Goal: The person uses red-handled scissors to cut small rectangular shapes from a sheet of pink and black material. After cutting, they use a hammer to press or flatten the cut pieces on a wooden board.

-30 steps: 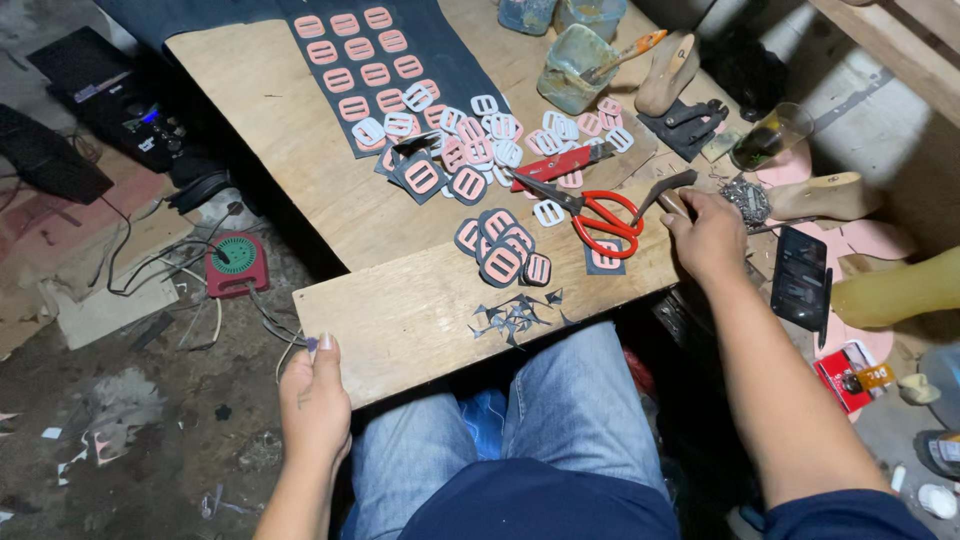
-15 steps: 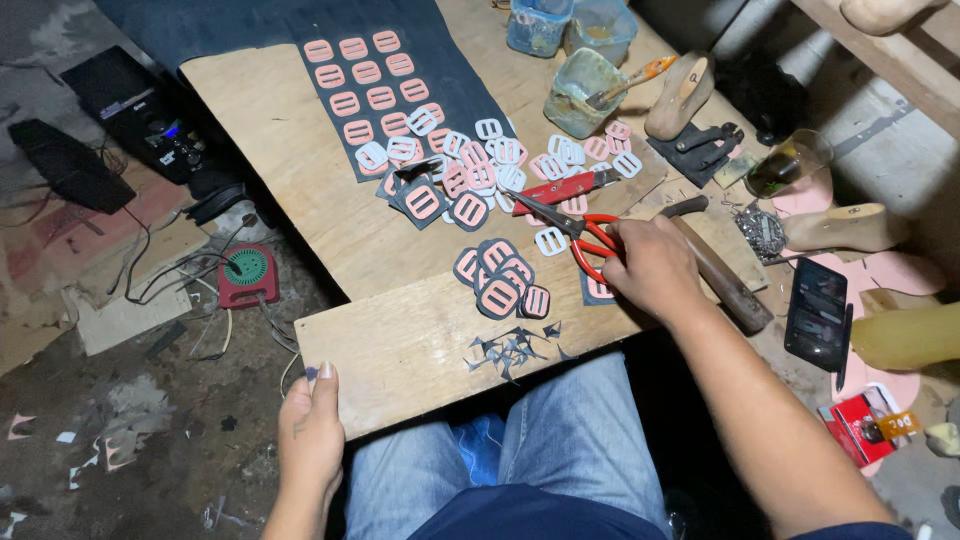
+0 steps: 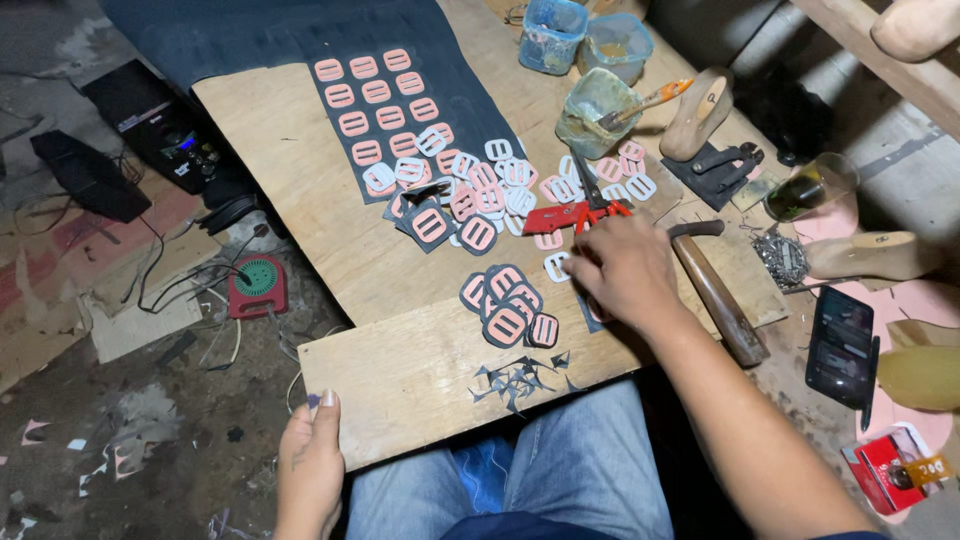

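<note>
My right hand (image 3: 620, 272) is curled over the red scissors (image 3: 572, 216) on the counter (image 3: 400, 370), grip not visible so can't tell if it's closed on them; left hand (image 3: 312, 468) pinches the counter's near edge w/ thumb on top. I'd get fingers fully into the handles before lifting, keeping blades off the pink buckle pieces (image 3: 505, 312) stacked just beside, hammer (image 3: 716, 292) to the right.

A wooden-handled hammer (image 3: 718, 296) lies right of the right hand (image 3: 620, 270); a stack of pink oval cutouts (image 3: 508, 310) sits left of it, on the plywood board (image 3: 400, 370).
</note>
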`<state>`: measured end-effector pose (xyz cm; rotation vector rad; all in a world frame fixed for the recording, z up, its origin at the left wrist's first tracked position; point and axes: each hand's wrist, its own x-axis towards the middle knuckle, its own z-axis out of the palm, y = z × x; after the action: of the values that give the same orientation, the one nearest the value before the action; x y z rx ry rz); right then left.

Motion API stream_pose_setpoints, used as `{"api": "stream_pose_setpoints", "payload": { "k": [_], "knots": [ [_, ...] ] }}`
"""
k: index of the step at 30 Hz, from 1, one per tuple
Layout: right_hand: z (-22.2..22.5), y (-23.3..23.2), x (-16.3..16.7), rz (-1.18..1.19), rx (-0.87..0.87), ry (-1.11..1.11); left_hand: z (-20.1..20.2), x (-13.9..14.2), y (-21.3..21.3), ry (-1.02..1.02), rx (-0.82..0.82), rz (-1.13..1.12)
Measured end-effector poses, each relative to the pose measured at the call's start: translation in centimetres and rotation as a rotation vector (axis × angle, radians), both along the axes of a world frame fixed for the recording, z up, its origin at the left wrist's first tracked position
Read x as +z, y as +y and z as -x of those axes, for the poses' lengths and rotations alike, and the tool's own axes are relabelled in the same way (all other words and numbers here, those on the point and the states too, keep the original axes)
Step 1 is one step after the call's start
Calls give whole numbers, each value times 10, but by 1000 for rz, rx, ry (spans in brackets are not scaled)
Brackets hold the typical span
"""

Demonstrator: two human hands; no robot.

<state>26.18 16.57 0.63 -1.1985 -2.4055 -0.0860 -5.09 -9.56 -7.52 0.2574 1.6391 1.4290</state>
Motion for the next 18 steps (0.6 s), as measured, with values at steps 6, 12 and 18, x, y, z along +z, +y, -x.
{"api": "stream_pose_setpoints", "payload": {
  "k": [6,12,18],
  "knots": [
    [19,13,13,14,106,-93,1,-7,1,-68,41,-7],
    [34,13,11,60,131,-148,6,-25,1,-75,45,0],
    [45,15,-4,5,159,-85,11,-41,-3,-112,46,-1]
  ]
}}
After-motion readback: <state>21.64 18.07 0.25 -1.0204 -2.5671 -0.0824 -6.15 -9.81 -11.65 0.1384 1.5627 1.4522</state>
